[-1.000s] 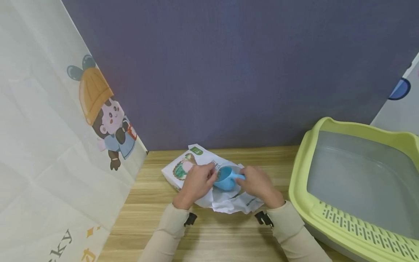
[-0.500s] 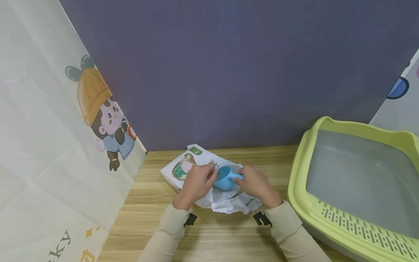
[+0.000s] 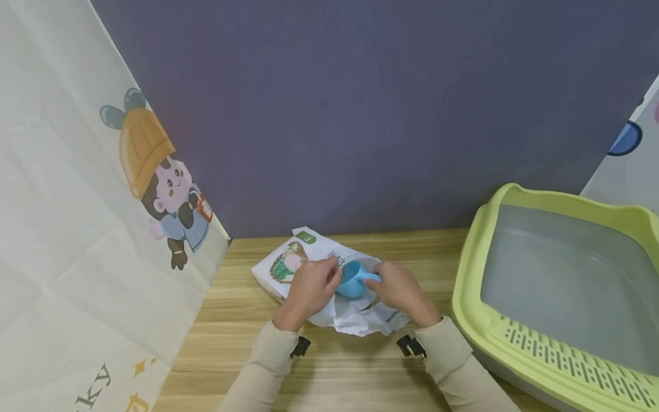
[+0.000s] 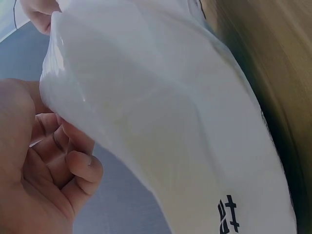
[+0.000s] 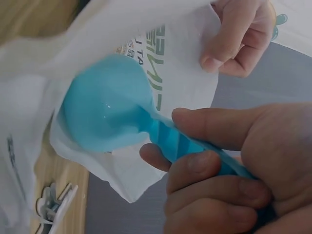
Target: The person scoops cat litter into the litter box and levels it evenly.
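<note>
A white printed bag (image 3: 296, 257) lies on the wooden table, its torn mouth facing the right hand. My left hand (image 3: 315, 286) pinches the edge of that mouth; the left wrist view shows the bag's white film (image 4: 146, 97) between thumb and fingers. With its fingers curled round the ribbed handle, my right hand (image 3: 401, 287) holds a light blue scoop (image 5: 109, 105). The scoop's bowl sits in the bag's opening, partly covered by the white flap in the right wrist view. What lies deeper in the bag is hidden.
A large litter box (image 3: 465, 286) with a yellow-green rim and grey inside stands on the right. A dark panel (image 3: 360, 114) rises behind the wooden table (image 3: 226, 343). A white sheet with a cartoon figure (image 3: 175, 194) borders the left.
The scoop and right hand have shifted very slightly left, toward the bag's mouth. The left hand keeps its grip on the bag.
</note>
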`<state>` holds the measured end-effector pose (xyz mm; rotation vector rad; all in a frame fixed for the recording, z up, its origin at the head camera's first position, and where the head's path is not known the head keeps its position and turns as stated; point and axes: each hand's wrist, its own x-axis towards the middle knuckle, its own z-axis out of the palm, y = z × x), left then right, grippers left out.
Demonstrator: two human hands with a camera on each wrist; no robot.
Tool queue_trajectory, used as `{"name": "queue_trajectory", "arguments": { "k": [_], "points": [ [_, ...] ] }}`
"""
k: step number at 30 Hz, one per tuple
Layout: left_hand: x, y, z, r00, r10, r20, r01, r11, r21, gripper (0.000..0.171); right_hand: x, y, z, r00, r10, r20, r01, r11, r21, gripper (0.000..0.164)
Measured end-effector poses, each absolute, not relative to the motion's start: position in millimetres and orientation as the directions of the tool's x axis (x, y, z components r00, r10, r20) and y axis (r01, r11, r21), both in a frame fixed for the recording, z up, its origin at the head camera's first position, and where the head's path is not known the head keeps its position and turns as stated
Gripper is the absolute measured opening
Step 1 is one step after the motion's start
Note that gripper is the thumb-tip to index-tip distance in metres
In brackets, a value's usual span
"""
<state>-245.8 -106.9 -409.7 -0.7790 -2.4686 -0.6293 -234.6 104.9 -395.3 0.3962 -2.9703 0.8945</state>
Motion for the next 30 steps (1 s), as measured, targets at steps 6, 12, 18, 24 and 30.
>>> {"name": "queue_trajectory", "arguments": {
  "k": [6,12,18,24,30],
  "points": [
    [-247.5,-106.3,-413.1,-0.725,0.393,0.565,0.611,0.745,0.266,0.030,-238.5,103.9,-401.9,-0.965,-0.243,0.097,-0.256,0.795,-0.549,0.025],
    [-250.1,-107.3,-414.8,-0.707,0.396,0.585,0.620,0.746,0.244,0.031,-242.5,104.6,-407.2,-0.958,-0.269,0.099,-0.279,0.794,-0.541,0.022],
    [-253.1,-108.9,-413.1,-0.721,0.388,0.574,0.605,0.756,0.250,0.031,-248.1,103.1,-414.1,-0.946,-0.297,0.128,-0.321,0.822,-0.469,0.024],
    [-257.0,-107.3,-412.1,-0.744,0.380,0.549,0.586,0.767,0.263,0.029,-253.6,98.9,-421.1,-0.929,-0.329,0.166,-0.369,0.846,-0.386,0.026],
    [-259.9,-104.9,-410.7,-0.754,0.366,0.545,0.572,0.774,0.272,0.031,-262.9,103.2,-425.7,-0.939,-0.300,0.165,-0.342,0.781,-0.522,0.013]
  ]
}}
